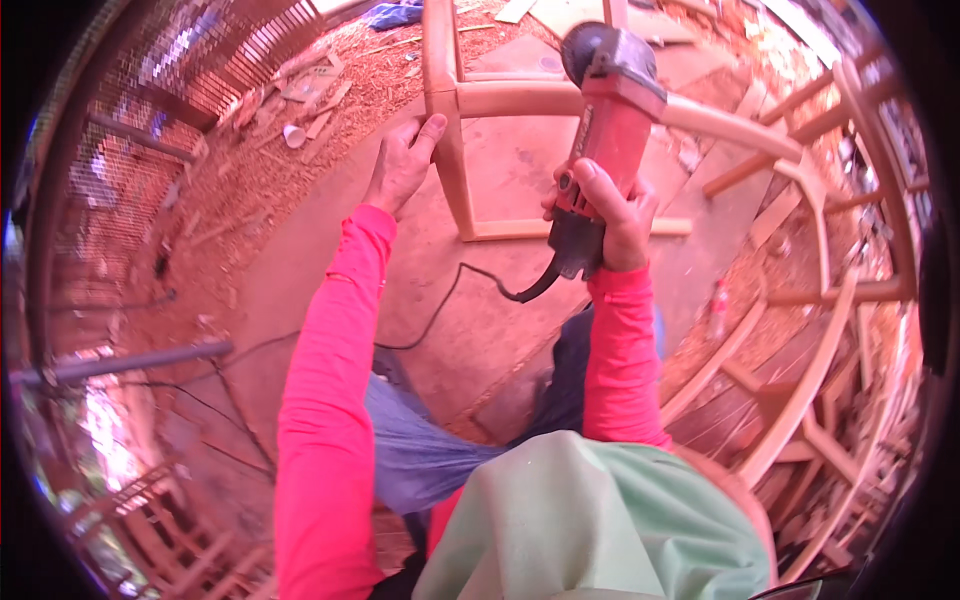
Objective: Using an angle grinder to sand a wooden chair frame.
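Observation:
My right hand (622, 215) is wrapped round the lower body of a red and black angle grinder (615, 125). Its dark round disc (584, 52) points up, close to the rail of a wooden chair frame (520, 99). From the grinder's lower end a black power cord (450, 280) curves away to the left. My left hand (405, 160) grips the frame's upright leg at the left joint, thumb over the wood. The frame stands in front of me, and the grinder hides part of its rail. Whether the disc touches the wood or spins, I cannot tell.
Several wooden chair frames (815, 410) crowd the right side, with a bottle (719, 308) near them. Wood shavings and scraps (310, 95) litter the floor at the left, beside a white cup (294, 136). A grey pipe (130, 362) and the cord lie at lower left.

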Demonstrator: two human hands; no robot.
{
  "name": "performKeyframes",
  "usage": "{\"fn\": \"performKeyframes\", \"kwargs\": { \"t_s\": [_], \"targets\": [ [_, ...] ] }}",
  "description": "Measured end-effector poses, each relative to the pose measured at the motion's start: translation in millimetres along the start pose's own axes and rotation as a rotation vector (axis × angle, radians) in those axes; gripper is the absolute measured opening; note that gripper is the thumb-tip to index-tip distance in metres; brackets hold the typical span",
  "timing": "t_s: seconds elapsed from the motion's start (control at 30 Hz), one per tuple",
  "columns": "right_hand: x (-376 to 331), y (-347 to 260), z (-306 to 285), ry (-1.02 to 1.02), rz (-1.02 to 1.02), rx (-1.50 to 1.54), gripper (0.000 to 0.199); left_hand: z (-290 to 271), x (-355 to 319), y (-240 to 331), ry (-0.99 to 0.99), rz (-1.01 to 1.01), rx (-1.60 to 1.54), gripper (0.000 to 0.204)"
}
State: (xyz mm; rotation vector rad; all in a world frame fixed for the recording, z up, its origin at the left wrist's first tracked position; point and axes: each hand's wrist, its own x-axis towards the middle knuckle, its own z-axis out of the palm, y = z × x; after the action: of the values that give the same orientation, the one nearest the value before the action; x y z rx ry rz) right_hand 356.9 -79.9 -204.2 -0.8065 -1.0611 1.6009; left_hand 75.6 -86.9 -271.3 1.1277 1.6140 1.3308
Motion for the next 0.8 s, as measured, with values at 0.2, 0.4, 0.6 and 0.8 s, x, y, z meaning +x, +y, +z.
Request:
{"fn": "performKeyframes", "kwargs": {
  "t_s": [0.2, 0.4, 0.6, 0.8],
  "targets": [
    [7, -5, 3, 0.004, 0.011, 0.109, 0.038, 4, -1, 12, -0.019, -0.049, -0.042, 0.041],
    [7, 0, 2, 0.007, -0.041, 0.152, 0.038, 2, -3, 10, -0.04, -0.061, -0.049, 0.042],
    [3, -3, 1, 0.009, -0.034, 0.156, 0.035, 1, -6, 11, -0.042, -0.095, -0.087, 0.041],
    [8, 2, -5, 0.012, -0.046, 0.091, 0.037, 0, -7, 13, -0.108, -0.065, -0.087, 0.035]
  ]
}}
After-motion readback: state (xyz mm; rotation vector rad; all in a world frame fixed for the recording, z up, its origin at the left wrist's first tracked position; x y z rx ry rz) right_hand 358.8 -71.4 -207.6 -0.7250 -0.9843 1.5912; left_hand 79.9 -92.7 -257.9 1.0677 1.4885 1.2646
